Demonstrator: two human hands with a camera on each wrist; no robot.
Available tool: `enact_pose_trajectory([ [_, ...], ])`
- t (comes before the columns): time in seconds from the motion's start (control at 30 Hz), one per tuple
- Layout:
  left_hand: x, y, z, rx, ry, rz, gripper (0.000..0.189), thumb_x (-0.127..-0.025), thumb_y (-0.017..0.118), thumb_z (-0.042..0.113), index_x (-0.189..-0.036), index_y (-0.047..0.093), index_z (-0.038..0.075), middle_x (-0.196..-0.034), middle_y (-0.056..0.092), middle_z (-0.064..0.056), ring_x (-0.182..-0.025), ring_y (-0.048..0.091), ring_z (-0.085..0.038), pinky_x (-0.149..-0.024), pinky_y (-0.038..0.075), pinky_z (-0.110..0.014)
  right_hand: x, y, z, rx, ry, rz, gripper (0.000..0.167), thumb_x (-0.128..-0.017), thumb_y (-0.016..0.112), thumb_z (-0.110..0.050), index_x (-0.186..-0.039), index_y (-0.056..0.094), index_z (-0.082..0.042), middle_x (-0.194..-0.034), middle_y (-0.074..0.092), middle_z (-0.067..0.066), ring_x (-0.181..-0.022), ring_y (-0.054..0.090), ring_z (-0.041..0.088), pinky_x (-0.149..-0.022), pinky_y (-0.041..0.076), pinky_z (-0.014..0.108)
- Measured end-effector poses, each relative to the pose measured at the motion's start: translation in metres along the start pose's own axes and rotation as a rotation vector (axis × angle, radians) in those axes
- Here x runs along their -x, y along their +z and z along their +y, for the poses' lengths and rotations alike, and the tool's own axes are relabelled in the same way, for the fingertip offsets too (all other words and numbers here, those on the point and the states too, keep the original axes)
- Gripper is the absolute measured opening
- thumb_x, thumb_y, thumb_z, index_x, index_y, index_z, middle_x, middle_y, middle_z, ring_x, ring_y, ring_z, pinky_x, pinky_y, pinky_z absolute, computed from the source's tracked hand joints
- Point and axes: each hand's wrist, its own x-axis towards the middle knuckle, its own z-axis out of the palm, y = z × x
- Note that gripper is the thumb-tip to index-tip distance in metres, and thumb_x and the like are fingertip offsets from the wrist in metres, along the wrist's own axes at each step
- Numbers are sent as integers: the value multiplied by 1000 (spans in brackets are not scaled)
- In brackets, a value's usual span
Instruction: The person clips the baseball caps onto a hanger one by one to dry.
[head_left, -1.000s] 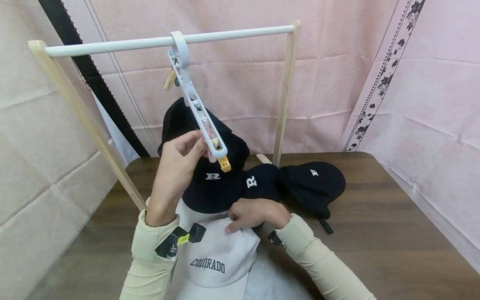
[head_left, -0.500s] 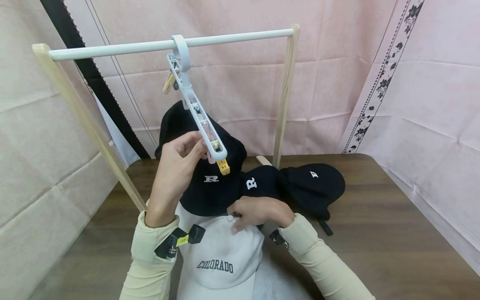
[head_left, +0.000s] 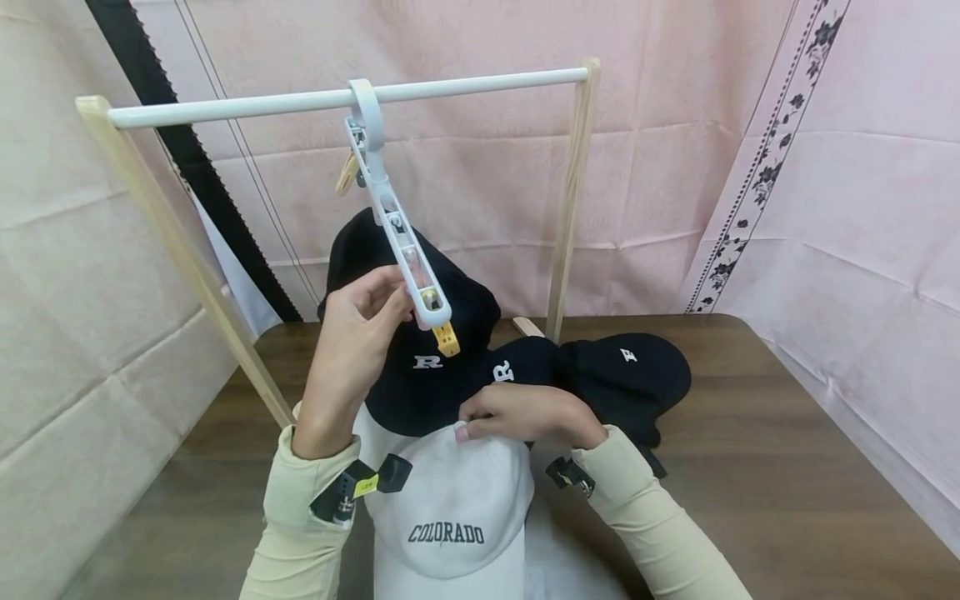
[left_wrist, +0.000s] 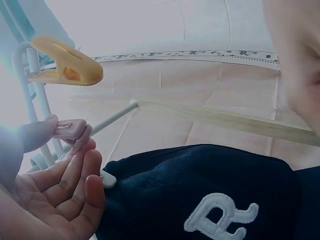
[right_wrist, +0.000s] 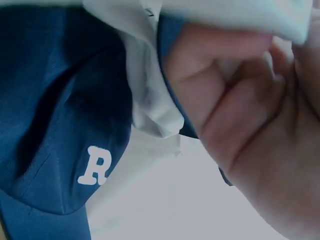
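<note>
My left hand (head_left: 348, 350) pinches a pink clip (left_wrist: 69, 130) on the white hanger (head_left: 434, 317) between thumb and finger. A yellow clip (head_left: 446, 340) dangles at the hanger's near end. Below it hangs a black cap (head_left: 416, 404) with a white R, front facing me; how it is attached is mostly hidden. With its thumb and fingers, my right hand (head_left: 536, 412) holds the crown top of a white cap (head_left: 450, 483) lettered COLORADO, just in front of the black cap. In the right wrist view, white fabric (right_wrist: 245, 20) lies against the fingers.
A white rod (head_left: 480, 87) on wooden posts (head_left: 568, 200) carries the hanger. Two more black caps, one with an R (head_left: 536, 357) and one farther right (head_left: 637, 367), lie on the wooden table (head_left: 750, 467). Pink cloth (head_left: 660, 167) encloses the back and sides.
The right hand has moved right and slightly up with the white cap, whose lettering has shifted right and levelled. The left hand keeps its pinch on the clip. The head view has tilted slightly.
</note>
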Motion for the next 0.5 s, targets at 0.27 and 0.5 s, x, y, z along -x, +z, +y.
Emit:
enact_pose_trajectory([
  [0.27,0,1,0,9,13,-2,39,-107,65,28,-137,65,3,-125,71,-11,-103,63,-21,-99,49,-32,8,-9,-7,-40,-75,102,17,-108,63,-29,-98,71,-19,-87,60,-9,-83,59,7,-73,50,24],
  [0.5,2,2,2,18,2,3,36,-108,64,25,-136,66,2,-125,71,-13,-102,64,-20,-98,49,-30,16,-14,-14,-56,-97,158,14,-107,64,-31,-100,71,-21,-98,62,-8,-92,60,10,-79,53,29],
])
